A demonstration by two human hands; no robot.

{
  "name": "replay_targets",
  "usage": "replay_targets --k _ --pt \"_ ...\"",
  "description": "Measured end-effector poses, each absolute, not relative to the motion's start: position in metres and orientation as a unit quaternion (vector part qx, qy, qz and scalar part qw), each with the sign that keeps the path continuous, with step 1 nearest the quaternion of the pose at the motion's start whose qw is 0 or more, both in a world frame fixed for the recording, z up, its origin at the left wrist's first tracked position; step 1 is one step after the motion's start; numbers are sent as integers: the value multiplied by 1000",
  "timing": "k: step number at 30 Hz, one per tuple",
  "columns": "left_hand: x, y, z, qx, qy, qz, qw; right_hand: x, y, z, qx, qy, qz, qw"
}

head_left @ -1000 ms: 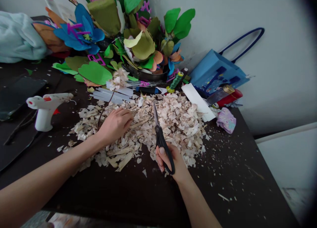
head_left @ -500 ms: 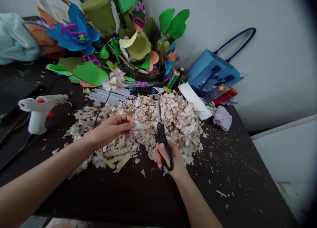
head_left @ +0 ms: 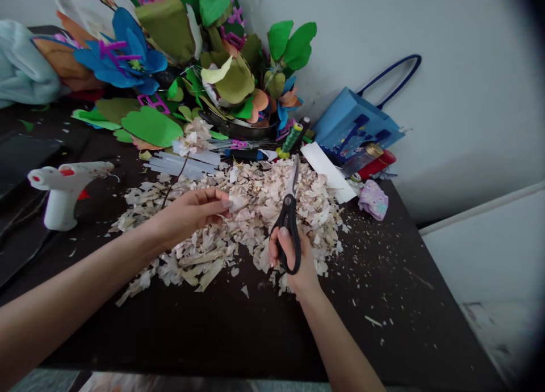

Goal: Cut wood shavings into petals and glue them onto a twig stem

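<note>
My left hand pinches a small pale petal-like piece between thumb and fingertips, over a heap of pale, dry-looking scraps. To its right, black-handled scissors are in my right hand, with my thumb through one loop. Their blades point away from me over the heap and look nearly closed, apart from the pinched piece. Behind my left wrist rises a thin dark stem topped by a pale flower; its lower end is hidden.
At left lies a white glue gun. Translucent glue sticks and a green thread spool sit behind the heap, before colourful artificial flowers. A blue bag, white strip and crumpled lilac cloth are at right.
My right hand has moved the scissors right and slightly away from me, farther from my left hand. My left hand still pinches the pale piece. The whole view has shifted slightly.
</note>
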State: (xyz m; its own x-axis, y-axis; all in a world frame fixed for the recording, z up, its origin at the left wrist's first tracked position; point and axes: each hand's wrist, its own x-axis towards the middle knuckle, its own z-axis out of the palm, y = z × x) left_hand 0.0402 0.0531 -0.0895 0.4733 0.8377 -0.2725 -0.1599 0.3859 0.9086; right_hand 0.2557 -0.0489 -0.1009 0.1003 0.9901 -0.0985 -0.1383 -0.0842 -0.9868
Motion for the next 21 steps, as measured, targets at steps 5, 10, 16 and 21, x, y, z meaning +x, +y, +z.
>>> replay_targets --k 5,10,16,21 --pt "30 66 -97 428 392 365 728 250 -36 -84 -506 -448 520 522" --pt "22 68 -108 391 377 405 735 241 -22 -83 -491 -454 515 537" --pt "14 60 -107 326 385 411 759 239 -25 -98 -480 -423 496 586" --pt "18 46 -104 284 366 382 800 237 -33 -102 -493 -415 504 576"
